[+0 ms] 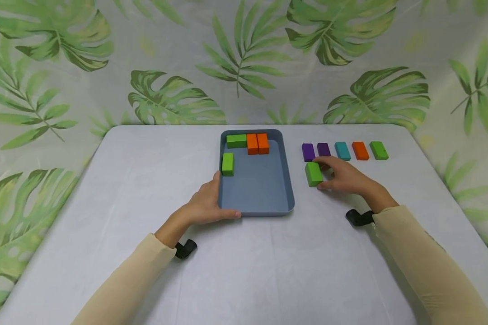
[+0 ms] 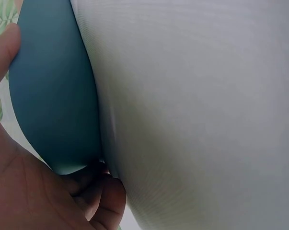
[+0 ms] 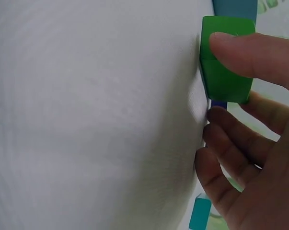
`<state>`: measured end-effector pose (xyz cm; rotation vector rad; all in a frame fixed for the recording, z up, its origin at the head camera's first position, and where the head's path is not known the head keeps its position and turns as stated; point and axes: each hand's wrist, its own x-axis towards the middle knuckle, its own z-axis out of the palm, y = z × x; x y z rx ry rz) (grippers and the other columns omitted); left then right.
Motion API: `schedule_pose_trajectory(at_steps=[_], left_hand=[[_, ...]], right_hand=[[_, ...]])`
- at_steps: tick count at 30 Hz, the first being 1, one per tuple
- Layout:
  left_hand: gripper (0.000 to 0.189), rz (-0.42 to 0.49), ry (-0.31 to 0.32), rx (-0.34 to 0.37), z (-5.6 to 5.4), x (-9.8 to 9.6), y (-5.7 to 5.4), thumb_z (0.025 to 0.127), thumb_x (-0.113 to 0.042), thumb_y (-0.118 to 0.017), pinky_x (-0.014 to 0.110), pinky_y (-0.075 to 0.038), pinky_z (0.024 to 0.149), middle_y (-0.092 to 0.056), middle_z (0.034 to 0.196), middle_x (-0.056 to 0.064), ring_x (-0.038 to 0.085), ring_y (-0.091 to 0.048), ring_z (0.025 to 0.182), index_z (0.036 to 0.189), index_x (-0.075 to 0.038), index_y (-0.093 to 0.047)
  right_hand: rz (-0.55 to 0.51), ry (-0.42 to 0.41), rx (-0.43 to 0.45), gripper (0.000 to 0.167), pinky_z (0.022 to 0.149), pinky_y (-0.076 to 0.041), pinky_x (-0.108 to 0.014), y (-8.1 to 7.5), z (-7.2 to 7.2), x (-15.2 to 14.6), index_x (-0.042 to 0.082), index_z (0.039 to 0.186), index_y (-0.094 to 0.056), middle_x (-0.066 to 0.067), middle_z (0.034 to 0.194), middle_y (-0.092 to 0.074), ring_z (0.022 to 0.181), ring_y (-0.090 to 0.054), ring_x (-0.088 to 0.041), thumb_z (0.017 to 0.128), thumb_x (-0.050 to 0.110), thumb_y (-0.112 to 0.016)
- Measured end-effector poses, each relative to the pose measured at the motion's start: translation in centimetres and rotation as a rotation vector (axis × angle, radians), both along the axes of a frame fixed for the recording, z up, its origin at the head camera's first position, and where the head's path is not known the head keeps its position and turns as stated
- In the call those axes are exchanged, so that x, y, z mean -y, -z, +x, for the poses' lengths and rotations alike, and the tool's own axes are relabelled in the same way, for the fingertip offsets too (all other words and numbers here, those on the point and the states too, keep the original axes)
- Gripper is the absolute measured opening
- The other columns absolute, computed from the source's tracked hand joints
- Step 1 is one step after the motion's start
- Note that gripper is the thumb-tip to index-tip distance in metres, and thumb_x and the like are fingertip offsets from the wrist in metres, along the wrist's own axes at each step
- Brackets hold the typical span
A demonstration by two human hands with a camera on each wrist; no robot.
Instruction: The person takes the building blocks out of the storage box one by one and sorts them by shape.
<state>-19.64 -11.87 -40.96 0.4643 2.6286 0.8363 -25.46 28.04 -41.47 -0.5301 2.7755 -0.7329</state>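
Observation:
A grey-blue tray (image 1: 256, 214) lies on the table, and my left hand (image 1: 205, 203) holds its near left corner, thumb along the near wall and fingers at the left side. In the left wrist view the fingers (image 2: 110, 201) curl beside the tray wall (image 2: 58, 96). Inside the tray are a green block (image 1: 236, 141), two orange blocks (image 1: 252, 144) side by side, and another green block (image 1: 227, 164) by the left wall. To the tray's right, my right hand (image 1: 343, 175) pinches a green block (image 3: 228, 79) between thumb and fingers, at or near the table surface.
Behind the right hand runs a row of blocks: two purple ones (image 1: 308, 152), a teal one (image 1: 343, 151), an orange one (image 1: 360, 150) and a green one (image 1: 379, 150). A leaf-patterned cloth (image 1: 244, 58) hangs behind the white table (image 1: 268, 271).

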Motion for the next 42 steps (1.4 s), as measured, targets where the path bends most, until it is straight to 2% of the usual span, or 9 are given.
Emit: schedule_pose_trajectory(at_steps=[4,6,9,14,19,24,29,35,42], left_hand=[[0.13,0.012,-0.003,0.008,0.0,0.2,0.2,0.075,-0.055,-0.078,0.056,-0.036,0.112,-0.028,0.16,0.023,0.038,-0.036,0.143,0.158,-0.002,0.007],[0.13,0.005,0.001,0.02,0.0,0.3,0.2,0.075,-0.056,-0.078,0.056,-0.034,0.114,-0.025,0.162,0.022,0.038,-0.033,0.146,0.158,-0.003,0.009],[0.131,-0.008,0.002,0.019,0.0,0.5,0.2,0.076,-0.056,-0.077,0.057,-0.033,0.114,-0.022,0.163,0.024,0.04,-0.03,0.147,0.158,-0.002,0.01],[0.131,-0.021,-0.011,0.023,0.1,0.4,-0.1,0.076,-0.056,-0.077,0.057,-0.032,0.115,-0.022,0.163,0.025,0.04,-0.03,0.148,0.158,-0.001,0.009],[0.13,-0.02,-0.006,0.036,0.1,0.3,-0.1,0.077,-0.058,-0.076,0.056,-0.031,0.116,-0.02,0.164,0.023,0.039,-0.027,0.149,0.158,-0.003,0.009],[0.13,-0.013,-0.011,0.031,0.3,0.4,-0.1,0.076,-0.057,-0.076,0.057,-0.032,0.115,-0.022,0.163,0.023,0.04,-0.029,0.148,0.158,-0.002,0.008],[0.129,-0.006,-0.012,0.028,0.2,0.5,0.0,0.076,-0.057,-0.076,0.056,-0.034,0.113,-0.026,0.162,0.022,0.038,-0.033,0.146,0.158,-0.004,0.007],[0.129,0.008,0.004,0.019,0.1,0.6,-0.1,0.076,-0.058,-0.076,0.057,-0.034,0.114,-0.024,0.163,0.02,0.039,-0.029,0.149,0.158,-0.004,0.007],[0.129,0.0,0.014,0.025,0.1,0.7,0.1,0.078,-0.058,-0.075,0.059,-0.03,0.115,-0.016,0.165,0.02,0.04,-0.021,0.152,0.158,-0.003,0.009]], right_hand=[[0.054,-0.003,0.026,0.078,0.11,-0.036,-0.061,-1.0,0.2,0.6,-0.001,0.149,-0.037,-0.026,0.141,-0.05,0.128,-0.047,-0.042,0.083,0.013,-0.077],[0.098,0.001,0.027,0.084,0.111,-0.034,-0.062,-2.3,0.6,0.9,-0.001,0.153,-0.03,-0.028,0.145,-0.047,0.133,-0.044,-0.044,0.085,0.016,-0.076],[0.134,-0.002,-0.016,0.087,0.109,-0.035,-0.064,-5.4,1.1,2.0,0.002,0.156,-0.023,-0.029,0.148,-0.044,0.135,-0.042,-0.046,0.087,0.018,-0.073],[0.082,-0.075,-0.147,0.072,0.107,-0.039,-0.061,-10.0,1.1,4.3,0.004,0.152,-0.035,-0.024,0.145,-0.047,0.131,-0.048,-0.042,0.091,0.019,-0.071],[0.065,-0.163,-0.154,0.065,0.105,-0.042,-0.058,-11.8,0.3,7.5,0.005,0.15,-0.04,-0.02,0.148,-0.046,0.131,-0.049,-0.039,0.093,0.022,-0.068],[0.097,-0.239,-0.114,0.065,0.109,-0.038,-0.056,-12.2,-1.2,11.5,0.008,0.15,-0.041,-0.016,0.152,-0.044,0.136,-0.045,-0.036,0.093,0.023,-0.067],[0.112,-0.305,-0.053,0.067,0.116,-0.032,-0.054,-11.7,-2.3,15.3,0.008,0.151,-0.039,-0.015,0.156,-0.04,0.144,-0.037,-0.034,0.093,0.024,-0.068],[0.106,-0.376,-0.036,0.065,0.113,-0.038,-0.048,-9.6,-3.4,18.4,0.007,0.15,-0.042,-0.014,0.152,-0.045,0.136,-0.046,-0.031,0.092,0.023,-0.068],[0.101,-0.393,0.037,0.067,0.114,-0.038,-0.047,-6.6,-4.8,20.8,0.005,0.151,-0.039,-0.014,0.156,-0.041,0.14,-0.043,-0.033,0.092,0.021,-0.067]])
